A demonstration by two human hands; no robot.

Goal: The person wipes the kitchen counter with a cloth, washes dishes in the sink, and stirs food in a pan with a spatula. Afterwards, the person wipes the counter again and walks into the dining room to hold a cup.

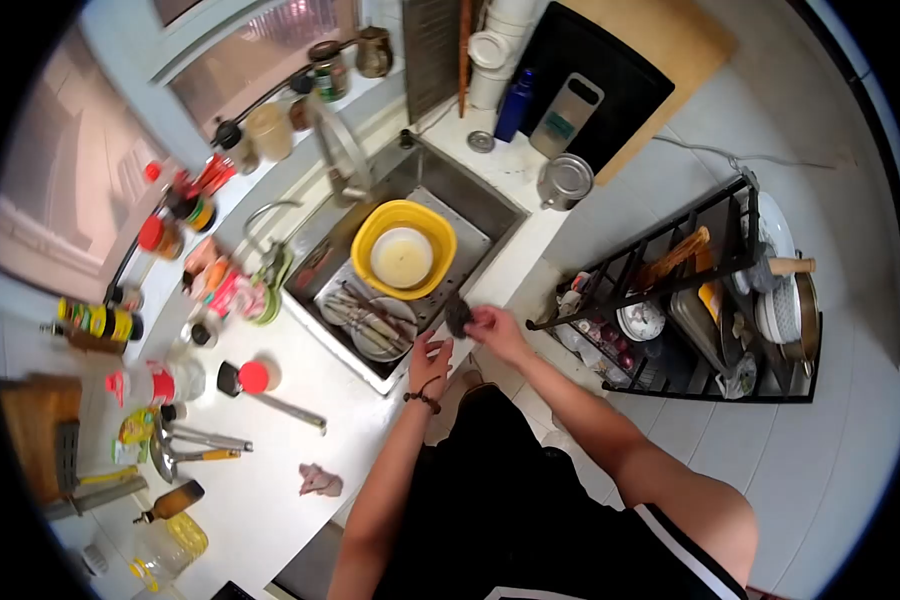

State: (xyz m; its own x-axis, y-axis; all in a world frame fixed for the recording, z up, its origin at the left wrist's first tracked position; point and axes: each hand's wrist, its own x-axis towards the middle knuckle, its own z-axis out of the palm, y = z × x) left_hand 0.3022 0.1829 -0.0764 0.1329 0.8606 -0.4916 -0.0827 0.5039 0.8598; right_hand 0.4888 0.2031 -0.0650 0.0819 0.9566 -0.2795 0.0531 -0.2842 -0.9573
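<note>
At the sink's front edge, my right hand (pixel 497 332) pinches a dark, fuzzy scouring pad (pixel 458 316) between its fingertips. My left hand (pixel 430 362), with a beaded bracelet at the wrist, is just left of the pad over the sink's near rim. Its fingers are loosely apart and nothing shows in them. Inside the metal sink (pixel 495 222) stands a yellow basin (pixel 367 228) with a white bowl (pixel 402 257) in it, holding cloudy liquid. Left of the basin, chopsticks and other utensils (pixel 362 318) lie across stacked plates (pixel 398 308).
A curved faucet (pixel 342 150) stands behind the sink. On the left counter are a red-lidded jar (pixel 260 376), ladles (pixel 195 450), bottles and a crumpled cloth (pixel 320 480). A black rack (pixel 690 300) with pans and bowls stands at right. A metal canister (pixel 567 182) sits beside the sink.
</note>
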